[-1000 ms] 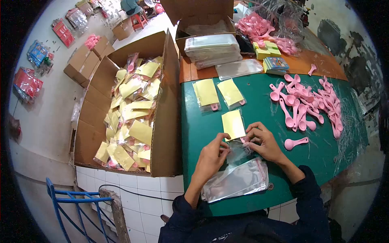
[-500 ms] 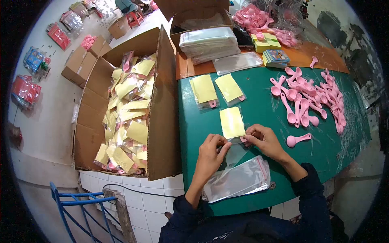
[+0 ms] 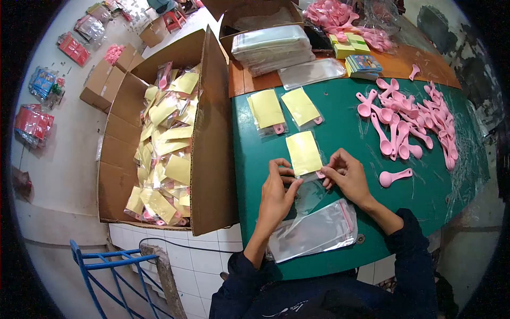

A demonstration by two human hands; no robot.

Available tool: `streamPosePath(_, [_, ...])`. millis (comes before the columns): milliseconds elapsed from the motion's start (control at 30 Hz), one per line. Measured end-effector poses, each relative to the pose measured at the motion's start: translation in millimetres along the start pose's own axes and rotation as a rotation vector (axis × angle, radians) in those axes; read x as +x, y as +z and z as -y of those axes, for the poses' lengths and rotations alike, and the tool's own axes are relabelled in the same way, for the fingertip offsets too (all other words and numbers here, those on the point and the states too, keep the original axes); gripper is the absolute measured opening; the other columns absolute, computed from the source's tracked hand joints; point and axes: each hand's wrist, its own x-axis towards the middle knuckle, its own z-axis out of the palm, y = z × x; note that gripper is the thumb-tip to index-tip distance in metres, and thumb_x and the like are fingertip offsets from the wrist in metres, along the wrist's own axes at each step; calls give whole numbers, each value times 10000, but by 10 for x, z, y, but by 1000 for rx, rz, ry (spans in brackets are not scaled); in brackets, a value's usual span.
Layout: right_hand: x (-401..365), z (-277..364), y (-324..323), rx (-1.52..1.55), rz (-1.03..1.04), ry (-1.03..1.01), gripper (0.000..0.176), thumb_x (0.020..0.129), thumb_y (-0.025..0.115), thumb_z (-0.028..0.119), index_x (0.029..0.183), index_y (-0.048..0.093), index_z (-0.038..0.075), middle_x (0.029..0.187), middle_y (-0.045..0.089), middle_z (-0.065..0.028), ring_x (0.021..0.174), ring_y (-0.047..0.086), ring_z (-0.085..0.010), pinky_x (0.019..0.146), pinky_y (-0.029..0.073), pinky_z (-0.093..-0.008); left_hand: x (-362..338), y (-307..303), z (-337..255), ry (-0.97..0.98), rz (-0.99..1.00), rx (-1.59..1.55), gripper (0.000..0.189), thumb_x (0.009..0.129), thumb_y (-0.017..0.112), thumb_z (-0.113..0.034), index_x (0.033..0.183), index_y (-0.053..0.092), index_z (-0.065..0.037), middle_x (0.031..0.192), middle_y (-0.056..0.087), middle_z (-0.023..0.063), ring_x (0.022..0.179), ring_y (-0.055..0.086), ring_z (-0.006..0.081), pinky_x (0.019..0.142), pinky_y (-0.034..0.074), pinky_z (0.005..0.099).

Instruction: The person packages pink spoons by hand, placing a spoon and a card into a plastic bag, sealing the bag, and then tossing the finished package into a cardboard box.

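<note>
On the green table lies a clear plastic bag (image 3: 309,198) holding a yellow card (image 3: 304,153), with the pink end of a spoon (image 3: 320,174) showing at the card's lower right corner. My left hand (image 3: 276,192) has its thumb and forefinger pinched on the bag's near left edge. At the lower right corner, by the spoon end, my right hand (image 3: 348,178) pinches the same bag. A stack of flat clear bags (image 3: 313,234) rests just below both hands. Two filled bags with yellow cards, one left (image 3: 267,110) and one right (image 3: 300,108), lie farther back.
Pink spoons (image 3: 398,119) are heaped at the right, one spoon (image 3: 395,177) apart from them. A cardboard box (image 3: 215,138) of filled bags stands left of the table. Behind are a bag stack (image 3: 273,48) and small card stacks (image 3: 363,65). A blue metal frame (image 3: 114,263) stands lower left.
The whole view has shifted slightly. Both hands remain at the near end of the carded bag, with my right fingers slightly shifted along its edge. The other filled bags stay in place.
</note>
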Motion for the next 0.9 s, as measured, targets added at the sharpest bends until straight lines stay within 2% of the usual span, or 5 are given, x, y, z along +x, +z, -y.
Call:
streamPosePath(400, [34,103,-134,-189,-3,-204,311,832,593,77,1128,546,-6,894,627,-116,669,608,-140,564,504,-257,83,-57,-65,228,-37,34,515,807,606,-6,1289,433,-64,1233,490,117,1036,537,183,758,495,286])
streamPosePath(467, [85,204,-271,-495,-96,-389,317,811,614,98,1104,556,-7,942,603,-123,780,594,-190,653,491,-304,189,-75,-60,288,-124,-126,562,793,621,-37,1315,413,-63,1327,410,190,1124,501,293,870,461,337])
streamPosePath(600, [223,104,-702,-1296,-487,-581,334,771,653,168,1062,574,23,993,551,-131,985,508,-274,801,421,-393,135,-142,79,372,-284,540,576,761,639,-43,1295,425,-48,1328,314,314,1166,420,441,970,372,430])
streamPosePath(733, [335,21,-923,-1519,-617,-320,341,763,657,218,1049,572,53,1001,555,-104,1022,482,-277,811,373,-413,-51,-32,-5,381,-240,605,486,716,595,-2,1190,495,-37,1238,395,243,1135,428,390,888,398,450])
streamPosePath(900, [334,-25,-970,-1491,-604,-382,305,752,645,161,1032,573,62,983,556,-96,977,491,-269,775,351,-416,-69,35,-46,482,-53,728,386,704,591,-35,1087,557,-61,1227,423,195,1178,394,367,921,370,472])
